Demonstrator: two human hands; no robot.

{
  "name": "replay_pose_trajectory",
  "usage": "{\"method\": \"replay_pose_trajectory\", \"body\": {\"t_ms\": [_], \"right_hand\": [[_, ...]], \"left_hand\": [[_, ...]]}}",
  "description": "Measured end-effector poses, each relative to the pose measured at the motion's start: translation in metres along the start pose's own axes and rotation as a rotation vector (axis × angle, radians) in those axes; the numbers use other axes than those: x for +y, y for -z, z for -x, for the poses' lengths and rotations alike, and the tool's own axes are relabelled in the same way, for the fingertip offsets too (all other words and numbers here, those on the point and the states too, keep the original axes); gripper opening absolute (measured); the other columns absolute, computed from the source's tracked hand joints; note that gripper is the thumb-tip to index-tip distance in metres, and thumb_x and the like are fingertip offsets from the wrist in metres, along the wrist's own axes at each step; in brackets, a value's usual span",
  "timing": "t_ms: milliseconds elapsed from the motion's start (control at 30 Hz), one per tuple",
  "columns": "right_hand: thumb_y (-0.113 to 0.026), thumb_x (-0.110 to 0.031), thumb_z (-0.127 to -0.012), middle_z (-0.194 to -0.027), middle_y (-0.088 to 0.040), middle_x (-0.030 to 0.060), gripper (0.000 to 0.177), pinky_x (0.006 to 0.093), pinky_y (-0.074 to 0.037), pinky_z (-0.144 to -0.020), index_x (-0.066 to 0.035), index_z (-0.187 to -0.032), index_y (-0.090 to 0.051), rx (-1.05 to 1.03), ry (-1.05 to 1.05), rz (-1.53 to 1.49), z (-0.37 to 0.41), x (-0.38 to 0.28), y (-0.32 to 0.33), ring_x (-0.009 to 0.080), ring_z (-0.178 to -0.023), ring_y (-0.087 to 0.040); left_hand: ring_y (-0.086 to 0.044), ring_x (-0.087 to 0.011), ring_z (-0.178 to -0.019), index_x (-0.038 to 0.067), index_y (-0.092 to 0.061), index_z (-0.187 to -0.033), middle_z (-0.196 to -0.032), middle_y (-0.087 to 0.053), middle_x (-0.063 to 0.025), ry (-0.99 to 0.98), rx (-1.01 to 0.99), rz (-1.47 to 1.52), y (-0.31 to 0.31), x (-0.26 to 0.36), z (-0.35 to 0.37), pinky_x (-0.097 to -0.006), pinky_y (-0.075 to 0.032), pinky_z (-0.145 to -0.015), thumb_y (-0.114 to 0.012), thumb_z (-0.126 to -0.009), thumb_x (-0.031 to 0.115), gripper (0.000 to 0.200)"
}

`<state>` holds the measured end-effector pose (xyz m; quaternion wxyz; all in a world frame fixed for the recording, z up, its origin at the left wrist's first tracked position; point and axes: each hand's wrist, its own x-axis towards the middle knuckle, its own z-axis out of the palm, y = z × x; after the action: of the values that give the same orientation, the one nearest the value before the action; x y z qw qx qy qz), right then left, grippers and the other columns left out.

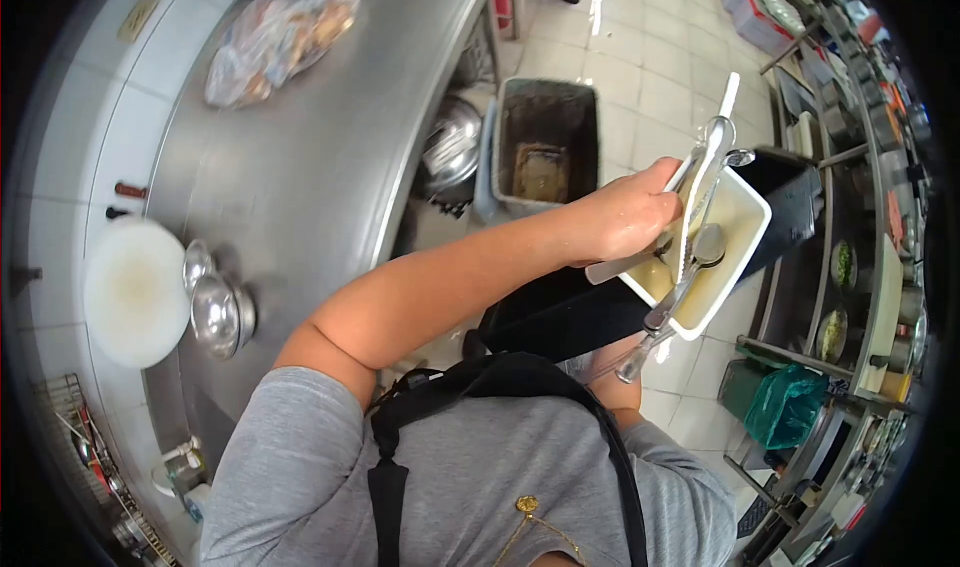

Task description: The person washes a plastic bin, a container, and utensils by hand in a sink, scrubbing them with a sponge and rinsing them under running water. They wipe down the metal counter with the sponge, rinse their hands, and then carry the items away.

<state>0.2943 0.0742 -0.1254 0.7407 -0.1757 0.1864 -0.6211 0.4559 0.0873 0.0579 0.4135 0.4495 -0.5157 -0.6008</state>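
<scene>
My left hand (640, 212) reaches across from the left, its fingers closed around a bundle of metal utensils. Among them are a long white serrated piece (697, 182), whose kind I cannot make out, and a wide flat handle (615, 267) sticking out below the hand. Right behind them is a white rectangular tub (755, 212), tilted, with a cream-coloured inside. A spoon (708, 245) lies across its opening, and more handles (640, 357) jut past its lower rim. Of my right arm only a stretch of forearm (617, 372) shows. My right hand is hidden behind the tub and utensils.
A steel counter (300, 167) on the left carries a plastic bag of food (283, 47), metal bowls (222, 315) and a round white board (137, 292). A grey bin (547, 142) stands on the tiled floor. Shelving (850, 157) and a green-bagged bin (785, 407) are at right.
</scene>
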Motion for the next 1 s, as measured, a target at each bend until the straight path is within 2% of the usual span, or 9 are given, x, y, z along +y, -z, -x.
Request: {"method": "replay_pose_trajectory", "body": {"t_ms": [233, 267, 467, 600, 667, 700, 800, 900, 1000], "right_hand": [[-0.057, -0.036, -0.086, -0.142, -0.039, 0.0120, 0.061, 0.0502, -0.042, -0.098, -0.009, -0.137, -0.037, 0.235, 0.242, 0.156, -0.109, -0.143, 0.022, 0.0276, -0.118, -0.050], [-0.037, -0.038, -0.095, -0.150, -0.023, 0.0085, 0.054, 0.0541, -0.038, -0.100, -0.013, -0.143, -0.027, -0.006, 0.173, 0.018, -0.129, -0.173, 0.062, 0.0273, -0.123, -0.044], [-0.039, -0.038, -0.094, -0.151, -0.020, 0.0101, 0.058, 0.0565, -0.029, -0.106, -0.010, -0.143, -0.027, -0.164, 0.299, -0.013, -0.218, -0.279, 0.081, 0.0319, -0.129, -0.038], [-0.042, -0.049, -0.090, -0.146, -0.026, 0.0185, 0.072, 0.0519, -0.029, -0.108, -0.006, -0.143, -0.023, -0.204, 0.409, 0.012, -0.276, -0.305, 0.024, 0.0325, -0.132, -0.034], [-0.039, -0.043, -0.093, -0.141, -0.035, 0.0177, 0.067, 0.0482, -0.028, -0.110, -0.003, -0.143, -0.020, -0.404, 0.227, 0.089, -0.318, -0.322, 0.027, 0.0319, -0.131, -0.034], [-0.037, -0.040, -0.095, -0.142, -0.034, 0.0180, 0.065, 0.0452, -0.023, -0.113, -0.002, -0.144, -0.016, -0.265, 0.362, 0.073, -0.343, -0.324, 0.031, 0.0294, -0.133, -0.033], [-0.035, -0.040, -0.095, -0.144, -0.030, 0.0210, 0.065, 0.0431, -0.013, -0.115, -0.005, -0.145, -0.012, -0.391, 0.335, -0.036, -0.412, -0.347, 0.036, 0.0274, -0.135, -0.028], [-0.032, -0.040, -0.096, -0.143, -0.031, 0.0230, 0.064, 0.0425, -0.013, -0.115, -0.006, -0.146, -0.012, -0.539, 0.282, -0.043, -0.489, -0.373, 0.060, 0.0272, -0.136, -0.028], [-0.033, -0.041, -0.096, -0.143, -0.031, 0.0227, 0.064, 0.0428, -0.013, -0.115, -0.006, -0.146, -0.012, -0.475, 0.299, -0.052, -0.552, -0.376, 0.056, 0.0272, -0.136, -0.028]], "left_hand": [[-0.045, -0.0161, -0.115, 0.000, -0.036, -0.133, -0.125, -0.048, -0.0107, -0.237, 0.080, -0.016, 0.002, 0.026, -0.135, -0.0289, -0.035, -0.099, -0.042, -0.096, 0.015, 0.040], [-0.046, -0.0151, -0.114, 0.000, -0.037, -0.134, -0.124, -0.049, -0.0096, -0.271, 0.111, -0.016, 0.012, 0.026, -0.151, -0.0287, -0.036, -0.099, -0.043, -0.096, 0.014, 0.040], [-0.055, -0.0116, -0.103, 0.002, -0.047, -0.129, -0.114, -0.059, -0.0048, 0.072, 0.521, 0.004, 0.091, 0.019, -0.207, -0.0279, -0.044, -0.091, -0.046, -0.095, 0.015, 0.037], [-0.060, -0.0130, -0.095, 0.001, -0.052, -0.122, -0.108, -0.062, -0.0070, 0.080, 0.583, -0.049, 0.168, -0.007, -0.239, -0.0289, -0.048, -0.084, -0.047, -0.093, 0.013, 0.032], [-0.063, -0.0190, -0.092, -0.001, -0.054, -0.120, -0.102, -0.065, -0.0127, 0.115, 0.749, -0.160, 0.191, -0.012, -0.268, -0.0320, -0.049, -0.081, -0.045, -0.091, 0.008, 0.032], [-0.064, -0.0206, -0.092, -0.001, -0.056, -0.116, -0.099, -0.066, -0.0149, 0.144, 0.757, -0.314, 0.206, -0.022, -0.277, -0.0332, -0.049, -0.081, -0.046, -0.090, 0.010, 0.030], [-0.065, -0.0265, -0.093, 0.001, -0.061, -0.108, -0.094, -0.066, -0.0209, 0.094, 0.837, -0.471, 0.244, -0.038, -0.337, -0.0364, -0.048, -0.081, -0.049, -0.089, 0.015, 0.026], [-0.063, -0.0375, -0.090, 0.002, -0.061, -0.107, -0.092, -0.063, -0.0248, 0.125, 0.793, -0.541, 0.267, -0.004, -0.400, -0.0394, -0.048, -0.078, -0.053, -0.087, 0.020, 0.028], [-0.062, -0.0399, -0.086, 0.001, -0.063, -0.100, -0.087, -0.063, -0.0248, 0.140, 0.711, -0.695, 0.288, 0.045, -0.465, -0.0411, -0.048, -0.074, -0.053, -0.086, 0.023, 0.028]]}}
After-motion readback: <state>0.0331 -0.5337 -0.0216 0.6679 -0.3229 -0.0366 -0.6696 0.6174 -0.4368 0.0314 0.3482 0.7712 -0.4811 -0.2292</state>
